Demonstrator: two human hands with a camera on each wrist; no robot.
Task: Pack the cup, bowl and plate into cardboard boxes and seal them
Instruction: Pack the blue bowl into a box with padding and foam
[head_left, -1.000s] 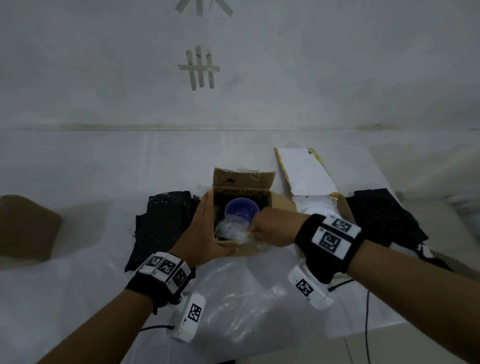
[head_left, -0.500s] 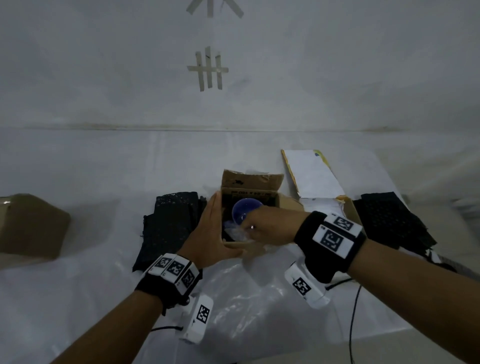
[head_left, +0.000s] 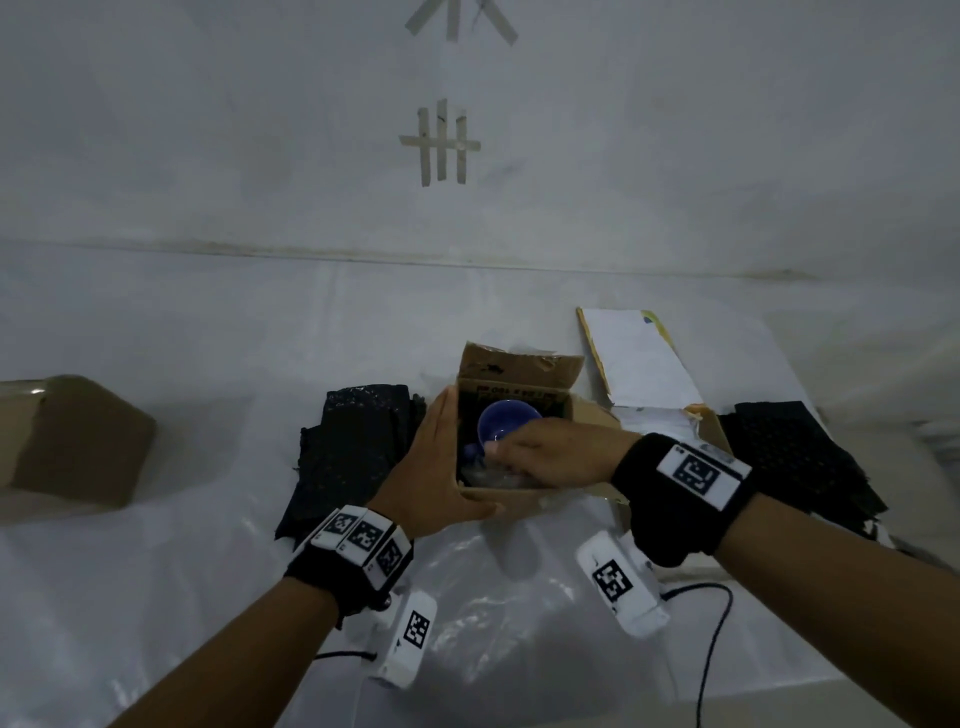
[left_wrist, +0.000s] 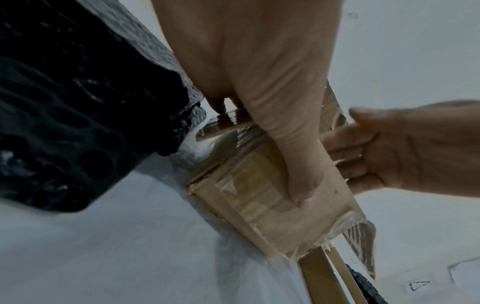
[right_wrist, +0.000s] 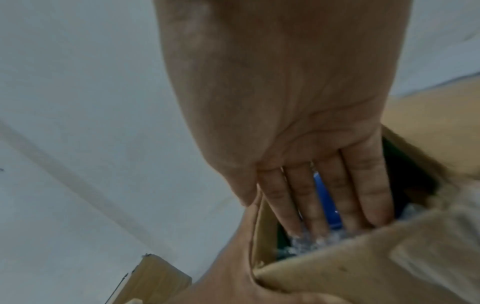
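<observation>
At the far left of the head view a closed brown cardboard box (head_left: 72, 441) sits on the white-covered table (head_left: 156, 597), well apart from your hands. Moving right, a black dotted sheet (head_left: 353, 447) lies just beside the open cardboard box (head_left: 519, 364) you are working on. Your left hand (head_left: 436, 467) is flat and straight-fingered against that box's left wall, with the thumb pressed along its near face; the left wrist view shows the thumb (left_wrist: 298, 174) lying over the taped cardboard.

Inside the box sits the blue cup (head_left: 506, 428), mouth facing you, between your two hands. Your right hand (head_left: 550, 452) reaches over the near right rim into the box, its fingers (right_wrist: 324, 195) straight and together, their tips touching clear crinkled plastic wrap (right_wrist: 306, 242) at the near side of the cup. You grip nothing with it; the fingers only press down.

Further right, a white box (head_left: 639, 364) stands open just beside the brown one, and another black dotted sheet (head_left: 795, 457) lies at the far right.
</observation>
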